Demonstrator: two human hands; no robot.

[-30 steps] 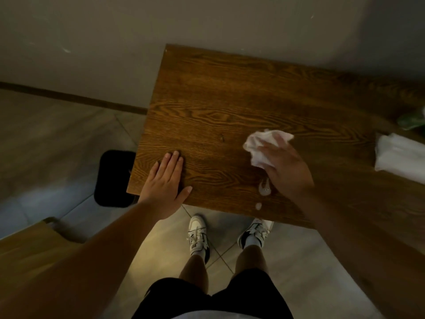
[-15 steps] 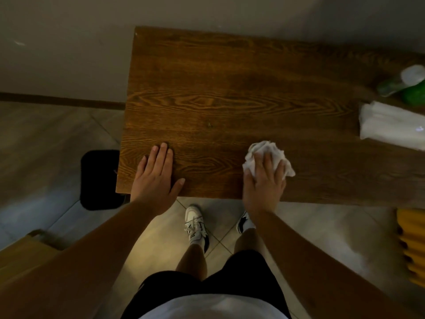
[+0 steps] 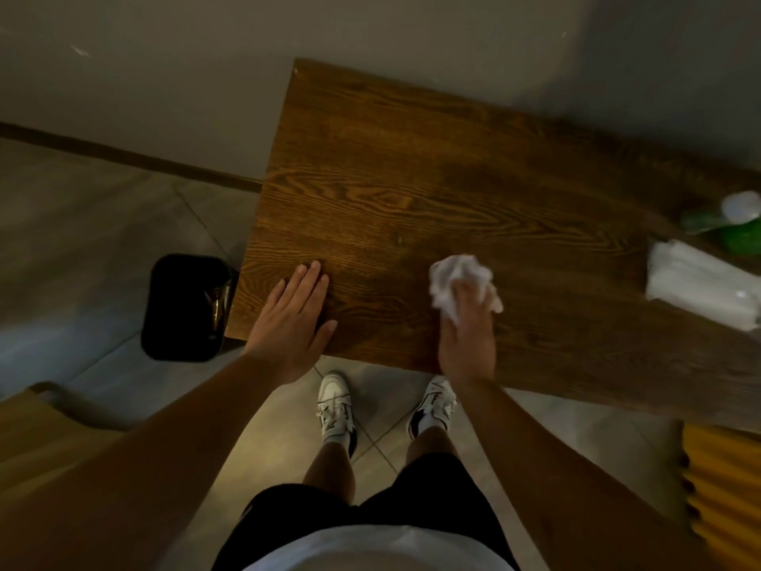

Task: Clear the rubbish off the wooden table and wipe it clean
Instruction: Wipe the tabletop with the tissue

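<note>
The wooden table (image 3: 412,179) stands with its far edge against a pale wall, its long axis running from the left end out past the right side of the view, the grain following that length. On the floor just beside its left end sits a black bin (image 3: 185,307), open at the top. At the right of the tabletop lie a white pack of tissues (image 3: 700,290) and, beyond it, a green bottle (image 3: 737,224) with a pale cap, lying tilted; both are well apart from the hands, and no writing on them can be read. A yellow ribbed thing (image 3: 724,488) shows under the table's right part, and a wooden seat (image 3: 37,430) at the lower left. The left hand (image 3: 292,323) lies flat, fingers spread, palm down on the table near its front left corner, gripping nothing. The right hand (image 3: 467,327) presses a crumpled white tissue (image 3: 457,278) onto the wood near the front edge, fingers closed over it, the wad sticking out ahead of the fingertips toward the wall. The wood between the hands is bare.
</note>
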